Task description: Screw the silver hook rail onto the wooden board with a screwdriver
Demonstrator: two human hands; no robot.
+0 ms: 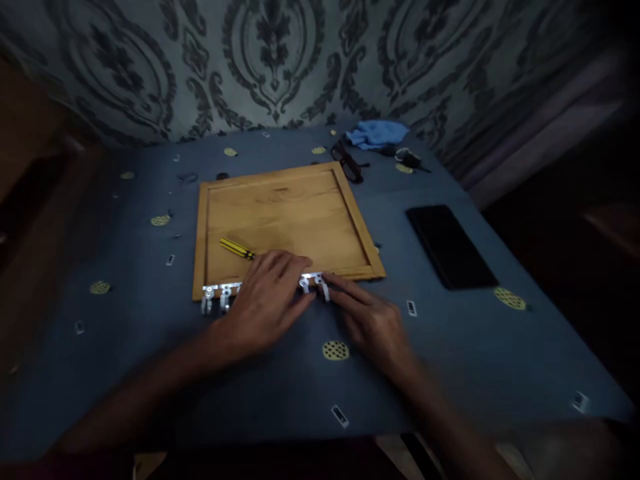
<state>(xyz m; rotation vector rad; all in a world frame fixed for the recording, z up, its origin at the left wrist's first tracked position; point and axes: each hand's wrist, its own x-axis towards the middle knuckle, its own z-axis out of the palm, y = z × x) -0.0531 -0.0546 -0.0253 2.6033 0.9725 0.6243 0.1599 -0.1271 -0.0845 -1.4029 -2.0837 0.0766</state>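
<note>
A framed wooden board (285, 220) lies flat on the table. Along its near edge runs a silver metal hook rail (218, 288) with several hooks pointing towards me. My left hand (267, 293) is closed over the middle of the rail, thumb on the near side and fingers reaching onto the board; it hides part of the rail. At the right end of the rail, my right hand (373, 320) pinches it beside the last hook (324, 289). A yellow and black screwdriver (237, 248) rests on the board, its tip end hidden behind my left hand.
A blue patterned cloth covers the table (260, 400). To the right lies a black phone or tablet (450, 247). Dark glasses (349, 163), a blue cloth (377, 133) and a small dark item like keys (409, 158) lie beyond the board. A patterned wall covering (275, 67) rises behind.
</note>
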